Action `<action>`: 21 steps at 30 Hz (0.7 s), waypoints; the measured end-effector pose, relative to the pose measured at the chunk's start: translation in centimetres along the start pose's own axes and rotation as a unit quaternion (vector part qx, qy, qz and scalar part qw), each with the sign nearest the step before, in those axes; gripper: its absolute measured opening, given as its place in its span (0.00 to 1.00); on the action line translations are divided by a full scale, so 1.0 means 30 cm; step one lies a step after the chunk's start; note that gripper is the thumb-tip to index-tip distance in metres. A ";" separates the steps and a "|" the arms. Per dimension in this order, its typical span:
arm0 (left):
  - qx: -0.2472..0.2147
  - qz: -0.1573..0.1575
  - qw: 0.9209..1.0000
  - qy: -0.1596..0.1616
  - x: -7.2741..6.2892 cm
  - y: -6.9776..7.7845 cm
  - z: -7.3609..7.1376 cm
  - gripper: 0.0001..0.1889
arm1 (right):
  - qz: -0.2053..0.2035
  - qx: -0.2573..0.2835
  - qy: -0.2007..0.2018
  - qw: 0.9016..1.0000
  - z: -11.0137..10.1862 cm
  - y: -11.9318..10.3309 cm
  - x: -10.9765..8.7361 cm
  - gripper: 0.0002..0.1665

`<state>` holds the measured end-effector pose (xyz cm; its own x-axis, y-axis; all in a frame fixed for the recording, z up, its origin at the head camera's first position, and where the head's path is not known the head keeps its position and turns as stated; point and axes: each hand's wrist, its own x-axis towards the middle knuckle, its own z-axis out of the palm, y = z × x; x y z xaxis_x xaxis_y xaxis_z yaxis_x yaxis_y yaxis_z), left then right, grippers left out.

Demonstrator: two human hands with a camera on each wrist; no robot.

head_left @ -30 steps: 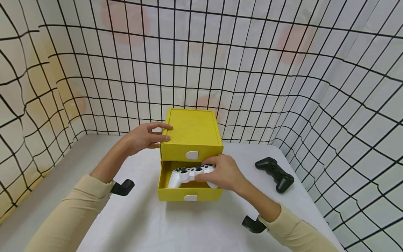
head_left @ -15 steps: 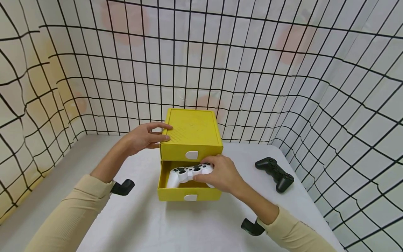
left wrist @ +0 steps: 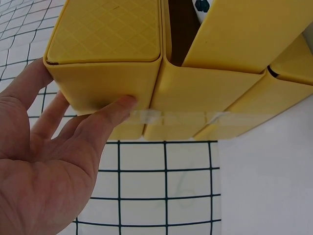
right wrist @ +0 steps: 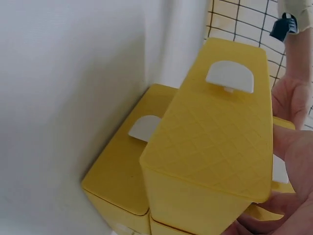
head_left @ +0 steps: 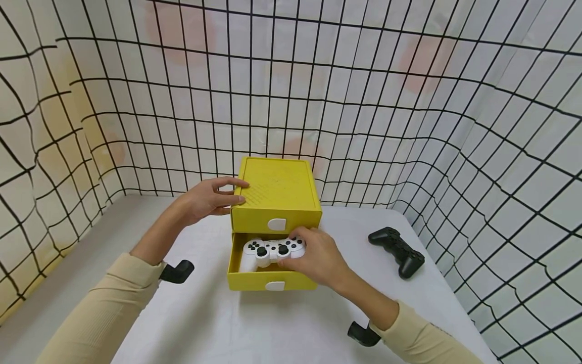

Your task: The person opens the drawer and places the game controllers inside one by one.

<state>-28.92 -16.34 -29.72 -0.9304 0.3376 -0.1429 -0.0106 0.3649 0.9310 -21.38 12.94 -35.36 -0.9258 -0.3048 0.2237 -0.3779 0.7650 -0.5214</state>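
A yellow drawer unit (head_left: pixel 279 184) stands at the middle of the table, its middle drawer (head_left: pixel 254 281) pulled out towards me. In that drawer lies a white game controller (head_left: pixel 273 251), buttons facing up. My right hand (head_left: pixel 320 258) holds its right end between thumb and fingers. In the right wrist view the pulled-out drawer (right wrist: pixel 210 137) hides the controller. My left hand (head_left: pixel 204 199) rests on the unit's left side and top edge with spread fingers. The left wrist view shows its fingertips (left wrist: pixel 124 104) against the side wall.
A black game controller (head_left: pixel 397 252) lies on the white table (head_left: pixel 291 328), right of the unit. Black wire grid panels (head_left: pixel 291 101) surround the table at the back and both sides. The lowest drawer (right wrist: pixel 122 156) is pushed in.
The white controller has shifted slightly left in the drawer and tipped so its button face shows more fully. My right hand has moved slightly left with it. My left hand stays put.
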 end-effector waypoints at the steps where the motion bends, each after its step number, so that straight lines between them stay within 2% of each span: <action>1: 0.000 0.000 1.000 0.000 0.000 0.000 0.001 0.28 | -0.002 -0.005 -0.001 1.000 0.001 0.001 0.000 0.30; 7: 0.002 0.000 1.000 0.001 -0.003 0.001 0.002 0.28 | -0.004 -0.038 -0.029 0.999 -0.009 0.002 0.007 0.30; 14: 0.005 0.002 1.000 -0.001 -0.006 0.001 -0.002 0.28 | 0.020 -0.061 -0.070 0.995 -0.023 0.004 0.017 0.31; 21: 0.001 0.001 1.000 -0.003 -0.006 0.004 0.001 0.28 | 0.027 -0.059 -0.079 0.995 -0.035 0.000 0.018 0.30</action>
<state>-28.73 -16.35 -29.60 -0.9280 0.3441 -0.1426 -0.0076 0.3653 0.9309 -21.86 13.37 -34.37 -0.9382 -0.3407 0.0607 -0.3329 0.8405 -0.4275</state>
